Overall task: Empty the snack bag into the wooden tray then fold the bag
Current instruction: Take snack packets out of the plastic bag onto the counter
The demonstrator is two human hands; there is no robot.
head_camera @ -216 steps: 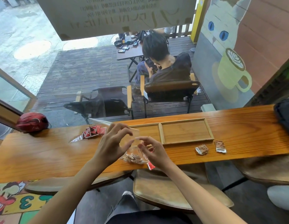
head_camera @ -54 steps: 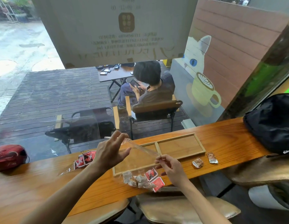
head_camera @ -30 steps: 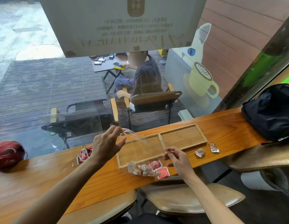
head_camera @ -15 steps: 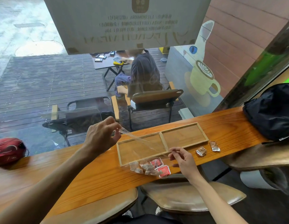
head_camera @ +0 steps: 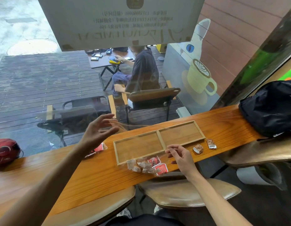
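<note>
Snack bag (head_camera: 141,144), clear and hard to make out, is stretched between both hands over the wooden tray (head_camera: 159,141), its filled end sagging past the tray's near rim onto the desk (head_camera: 92,173). The wrapped snacks (head_camera: 147,164) are bunched there, inside the film as far as I can tell, so none has reached the tray. By my reading the emptying step is only beginning, and folding is far off.

The right hand (head_camera: 180,156) pinches the near edge of the film between thumb and fingertip. The left hand (head_camera: 96,133) is raised at the far edge; its fingers are spread and blurred, and whether its grip has the film or has let go, I cannot tell.

Next, the mouth should probably point down over a compartment, with the closed end lifted so the packets slide out. Slippery film and a loose left grip could spill them onto the desk.

Further along the desk lie two loose packets (head_camera: 204,146) right of the tray, another bag of red packets (head_camera: 97,149) to its left, a black backpack (head_camera: 270,110) and a red helmet (head_camera: 5,150). Beyond the window, a person sits on a wooden deck (head_camera: 35,82).
</note>
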